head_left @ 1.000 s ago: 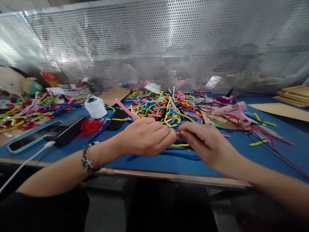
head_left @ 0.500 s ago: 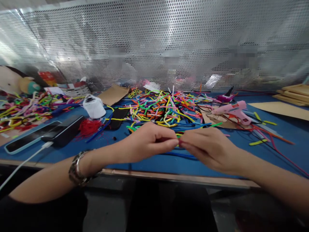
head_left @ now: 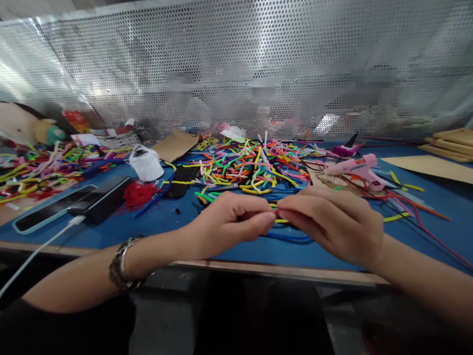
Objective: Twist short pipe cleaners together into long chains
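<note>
My left hand [head_left: 232,219] is closed in a pinch over the front of the table. Facing it, my right hand [head_left: 332,222] pinches too, and the fingertips of both nearly meet. A small pinkish-red piece [head_left: 276,212] shows between them, mostly hidden by the fingers; its kind I cannot make out. Just behind the hands lies a heap of short coloured pipe-cleaner-like sticks [head_left: 254,165], some straight and some bent. Blue and yellow strands lie on the table beneath the fingertips.
A pink glue gun [head_left: 356,170] lies on cardboard at the right. To the left are a tangle of red thread [head_left: 139,195], a white mask-like item [head_left: 146,164], a black box with a white cable [head_left: 99,199] and a phone [head_left: 55,209]. A perforated metal panel [head_left: 221,64] stands behind.
The right hand has turned a little and its fingers have risen and spread slightly from their earlier bunched pose. The left hand stays nearly in place, still pinching.
</note>
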`<state>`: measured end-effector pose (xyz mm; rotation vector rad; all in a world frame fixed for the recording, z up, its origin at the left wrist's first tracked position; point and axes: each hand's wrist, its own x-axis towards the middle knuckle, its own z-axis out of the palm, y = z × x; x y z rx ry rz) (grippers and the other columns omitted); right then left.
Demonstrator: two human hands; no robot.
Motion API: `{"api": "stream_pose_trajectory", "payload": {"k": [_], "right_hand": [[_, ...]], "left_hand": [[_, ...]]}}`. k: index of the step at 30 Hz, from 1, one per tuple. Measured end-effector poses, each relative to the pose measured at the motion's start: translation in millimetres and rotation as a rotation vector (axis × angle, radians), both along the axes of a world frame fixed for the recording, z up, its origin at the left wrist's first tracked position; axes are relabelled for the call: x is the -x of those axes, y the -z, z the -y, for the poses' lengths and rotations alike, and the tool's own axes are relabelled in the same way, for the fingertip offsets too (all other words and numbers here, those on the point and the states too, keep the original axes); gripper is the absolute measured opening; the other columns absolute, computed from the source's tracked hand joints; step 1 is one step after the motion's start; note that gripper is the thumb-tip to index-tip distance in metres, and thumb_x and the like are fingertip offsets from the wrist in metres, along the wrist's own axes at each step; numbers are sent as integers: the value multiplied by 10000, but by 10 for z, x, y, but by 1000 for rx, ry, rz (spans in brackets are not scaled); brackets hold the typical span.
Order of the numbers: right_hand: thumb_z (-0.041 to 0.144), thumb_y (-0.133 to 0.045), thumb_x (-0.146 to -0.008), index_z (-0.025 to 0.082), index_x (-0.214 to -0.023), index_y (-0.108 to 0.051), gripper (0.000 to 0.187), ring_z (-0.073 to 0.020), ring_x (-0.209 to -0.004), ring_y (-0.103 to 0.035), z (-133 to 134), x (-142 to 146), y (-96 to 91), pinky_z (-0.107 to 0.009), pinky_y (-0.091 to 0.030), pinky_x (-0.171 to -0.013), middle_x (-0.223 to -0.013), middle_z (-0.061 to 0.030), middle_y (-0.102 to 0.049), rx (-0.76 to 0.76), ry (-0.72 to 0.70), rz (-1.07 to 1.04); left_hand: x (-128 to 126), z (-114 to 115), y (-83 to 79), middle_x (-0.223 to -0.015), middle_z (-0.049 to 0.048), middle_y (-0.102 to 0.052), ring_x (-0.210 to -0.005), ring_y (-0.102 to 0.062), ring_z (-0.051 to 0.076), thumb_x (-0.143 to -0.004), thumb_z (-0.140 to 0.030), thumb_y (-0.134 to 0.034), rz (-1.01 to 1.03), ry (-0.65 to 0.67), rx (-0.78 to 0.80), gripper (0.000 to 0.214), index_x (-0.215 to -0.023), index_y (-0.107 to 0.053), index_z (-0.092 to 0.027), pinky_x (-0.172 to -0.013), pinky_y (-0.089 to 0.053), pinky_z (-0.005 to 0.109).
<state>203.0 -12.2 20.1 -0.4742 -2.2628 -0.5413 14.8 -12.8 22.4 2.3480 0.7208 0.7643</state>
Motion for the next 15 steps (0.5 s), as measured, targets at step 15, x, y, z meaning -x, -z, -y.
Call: {"api": "stream_pose_trajectory", "payload": {"k": [15], "right_hand": [[169,-306,-887,170,-777,-451,182,-53,-583,-469,2,79,-20,-129,-383,-496,-662,29,-494,944,-149,-4]], "left_hand": [[97,-86,-4,-488,-34,-518,-427,-431,86,-840,-111,-366,-343,-38,-1320,240,-708,-565,-120,-417,-275,224]]}}
